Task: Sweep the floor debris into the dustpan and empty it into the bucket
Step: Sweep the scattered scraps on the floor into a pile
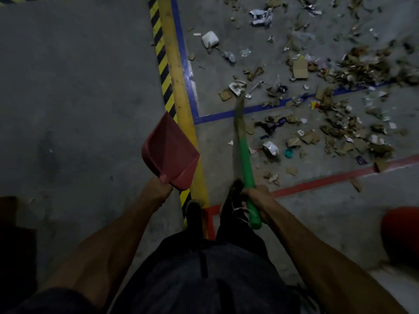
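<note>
My left hand (159,189) grips the handle of a red dustpan (169,150), held in the air with its mouth pointing up and away, empty inside. My right hand (256,198) grips the green handle of a broom (243,152); the bristle end reaches forward to the near edge of the debris. Scattered debris (317,91), cardboard scraps, paper, wrappers and dry leaves, covers the floor ahead and to the right. A red rounded object, likely the bucket (400,234), shows at the right edge, partly cut off.
A yellow line with black-and-yellow hazard stripes (174,87) runs up the floor between my hands. Blue tape (249,109) and red tape (328,180) mark floor zones. My feet (233,200) stand at the red tape corner. Bare grey concrete lies to the left.
</note>
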The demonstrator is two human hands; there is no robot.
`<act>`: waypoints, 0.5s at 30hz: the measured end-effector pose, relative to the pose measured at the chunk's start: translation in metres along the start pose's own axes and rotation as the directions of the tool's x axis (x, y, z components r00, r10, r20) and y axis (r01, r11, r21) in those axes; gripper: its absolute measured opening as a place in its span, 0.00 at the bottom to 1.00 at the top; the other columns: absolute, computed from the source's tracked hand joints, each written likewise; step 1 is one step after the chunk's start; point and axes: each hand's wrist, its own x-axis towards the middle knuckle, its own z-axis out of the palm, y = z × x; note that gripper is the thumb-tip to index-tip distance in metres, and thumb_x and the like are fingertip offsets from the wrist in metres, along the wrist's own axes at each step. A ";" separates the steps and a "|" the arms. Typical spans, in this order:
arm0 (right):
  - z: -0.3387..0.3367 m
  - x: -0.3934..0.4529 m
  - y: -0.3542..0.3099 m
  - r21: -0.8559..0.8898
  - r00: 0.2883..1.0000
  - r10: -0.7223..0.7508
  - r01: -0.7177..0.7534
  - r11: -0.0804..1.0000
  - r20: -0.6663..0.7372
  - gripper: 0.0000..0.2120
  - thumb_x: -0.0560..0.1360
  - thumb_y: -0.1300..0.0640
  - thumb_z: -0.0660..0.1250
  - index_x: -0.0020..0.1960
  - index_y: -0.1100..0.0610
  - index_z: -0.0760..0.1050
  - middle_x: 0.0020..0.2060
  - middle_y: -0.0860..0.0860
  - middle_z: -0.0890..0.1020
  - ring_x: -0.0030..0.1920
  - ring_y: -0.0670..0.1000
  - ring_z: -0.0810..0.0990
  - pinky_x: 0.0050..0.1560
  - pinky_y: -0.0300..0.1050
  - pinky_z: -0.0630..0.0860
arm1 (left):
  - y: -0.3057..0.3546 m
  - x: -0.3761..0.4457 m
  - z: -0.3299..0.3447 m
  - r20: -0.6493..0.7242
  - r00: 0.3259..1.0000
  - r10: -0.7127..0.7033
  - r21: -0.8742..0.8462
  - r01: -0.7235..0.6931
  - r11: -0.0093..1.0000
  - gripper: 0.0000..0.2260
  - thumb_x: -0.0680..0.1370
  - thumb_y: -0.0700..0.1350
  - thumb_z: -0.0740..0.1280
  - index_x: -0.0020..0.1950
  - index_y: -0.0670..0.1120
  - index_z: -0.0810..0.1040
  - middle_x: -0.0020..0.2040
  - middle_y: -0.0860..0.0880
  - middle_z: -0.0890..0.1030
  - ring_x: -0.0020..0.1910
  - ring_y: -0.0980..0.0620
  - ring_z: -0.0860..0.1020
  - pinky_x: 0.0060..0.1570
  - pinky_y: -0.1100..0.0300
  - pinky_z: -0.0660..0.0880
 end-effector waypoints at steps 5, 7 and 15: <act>0.013 -0.006 0.034 -0.078 0.995 0.103 -0.102 0.992 0.009 0.06 0.72 0.68 0.69 0.47 0.68 0.73 0.31 0.59 0.76 0.21 0.52 0.74 0.18 0.35 0.68 | -0.014 -0.006 -0.010 0.036 0.997 0.071 0.065 -0.073 0.995 0.08 0.74 0.39 0.63 0.35 0.41 0.70 0.30 0.44 0.71 0.26 0.49 0.70 0.28 0.62 0.65; 0.006 0.006 0.039 -0.037 0.986 0.169 -0.168 0.985 0.012 0.07 0.72 0.68 0.69 0.48 0.69 0.73 0.31 0.59 0.75 0.22 0.53 0.74 0.21 0.38 0.70 | -0.018 -0.010 -0.012 0.052 0.993 0.107 0.086 -0.111 0.990 0.09 0.73 0.39 0.64 0.33 0.43 0.69 0.29 0.45 0.70 0.26 0.49 0.70 0.28 0.62 0.65; -0.043 0.012 0.022 0.080 0.982 0.056 -0.042 0.996 -0.179 0.17 0.74 0.68 0.66 0.62 0.67 0.68 0.36 0.61 0.75 0.24 0.53 0.75 0.20 0.38 0.70 | -0.023 -0.016 -0.008 0.092 0.980 0.174 0.084 -0.182 0.980 0.11 0.74 0.38 0.64 0.32 0.44 0.67 0.28 0.45 0.68 0.24 0.50 0.67 0.27 0.62 0.63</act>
